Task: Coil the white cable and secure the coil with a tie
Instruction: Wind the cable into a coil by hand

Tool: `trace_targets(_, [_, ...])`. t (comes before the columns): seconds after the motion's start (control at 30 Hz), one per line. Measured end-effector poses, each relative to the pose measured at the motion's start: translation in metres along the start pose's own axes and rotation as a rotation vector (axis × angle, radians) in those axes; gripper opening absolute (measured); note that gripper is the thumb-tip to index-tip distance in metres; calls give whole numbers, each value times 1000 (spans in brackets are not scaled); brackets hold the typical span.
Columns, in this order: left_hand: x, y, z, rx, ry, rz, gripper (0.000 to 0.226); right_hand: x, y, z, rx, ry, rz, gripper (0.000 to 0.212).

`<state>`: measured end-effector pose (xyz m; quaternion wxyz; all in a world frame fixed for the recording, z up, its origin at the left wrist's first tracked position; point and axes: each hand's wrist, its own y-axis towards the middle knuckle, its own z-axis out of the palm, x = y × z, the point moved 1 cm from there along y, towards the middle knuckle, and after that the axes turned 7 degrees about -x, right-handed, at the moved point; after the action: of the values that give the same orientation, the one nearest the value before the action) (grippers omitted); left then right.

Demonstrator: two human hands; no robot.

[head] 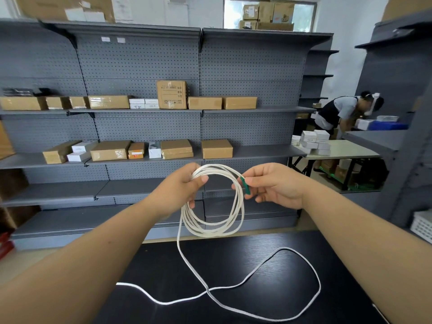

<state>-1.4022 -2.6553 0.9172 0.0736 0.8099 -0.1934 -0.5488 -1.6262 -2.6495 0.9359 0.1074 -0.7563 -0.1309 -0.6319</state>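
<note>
A white cable [215, 230] hangs in several loops in the air above a black table [245, 265]. My left hand [180, 190] grips the top left of the coil. My right hand [273, 185] pinches a green tie [246, 186] against the coil's right side. The loose remainder of the cable drops from the coil and lies in a wide crossing loop on the table, one end running off to the left.
Grey pegboard shelving [145, 157] with cardboard and white boxes stands behind the table. At the right, a person [341, 111] bends over a light table [346, 149] stacked with white boxes. A white crate [422, 224] sits at the far right.
</note>
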Motion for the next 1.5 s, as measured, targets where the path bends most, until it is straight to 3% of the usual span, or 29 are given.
trace_targets(0.2, [3, 1, 1, 17, -33, 0, 12, -5, -2, -1, 111, 134, 31, 21])
trace_targets(0.37, [2, 1, 5, 1, -71, -16, 14, -5, 0, 2, -4, 157, -4, 14])
trace_targets(0.57, [0, 1, 9, -17, -14, -38, 15, -3, 4, 3, -145, -31, -85, 23])
trace_targets(0.87, [-3, 2, 10, -28, 44, -42, 11, -9, 9, 8, -195, -58, -87, 18])
trace_targets(1.17, [-2, 3, 11, -57, 86, -53, 13, -13, 15, 14, -369, -127, -116, 16])
trace_targets(1.37, [-3, 3, 11, -155, 147, -47, 13, -15, 15, 19, -420, -1, -117, 12])
trace_targets(1.5, [-7, 4, 11, -258, 141, -49, 14, -18, 14, 23, -336, 179, -87, 14])
